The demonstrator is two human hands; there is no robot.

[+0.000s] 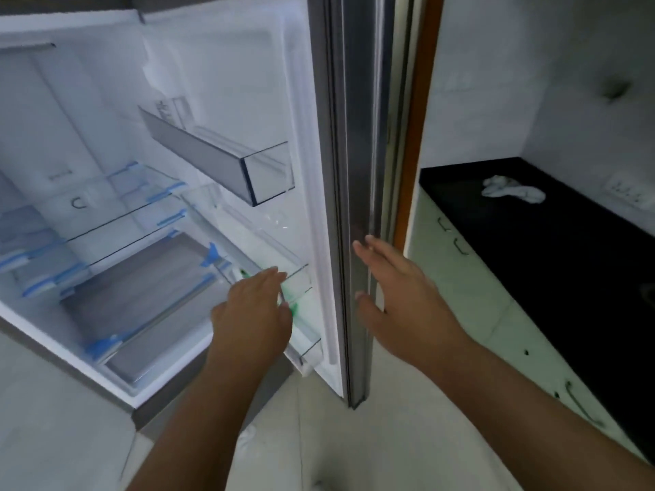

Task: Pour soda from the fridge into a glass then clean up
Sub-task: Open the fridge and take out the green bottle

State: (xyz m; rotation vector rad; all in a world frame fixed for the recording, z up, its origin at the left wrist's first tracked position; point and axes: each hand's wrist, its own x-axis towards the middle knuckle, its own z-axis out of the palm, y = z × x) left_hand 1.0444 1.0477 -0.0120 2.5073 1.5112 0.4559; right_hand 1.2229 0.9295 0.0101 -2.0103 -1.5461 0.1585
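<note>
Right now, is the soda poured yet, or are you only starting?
Only starting. Done: the fridge door is open, right hand flat on its edge. In hand: the left hand reaches what looks like a green bottle in the lower door bin. Left: no glass shows; pouring and cleaning up remain.

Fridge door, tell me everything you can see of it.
The fridge door stands open, its steel-looking edge toward the camera, with a white liner. It carries a silver-fronted upper bin and a clear lower bin holding something green. The right hand rests straight fingers on the edge; the left hand reaches into the lower bin.
</note>
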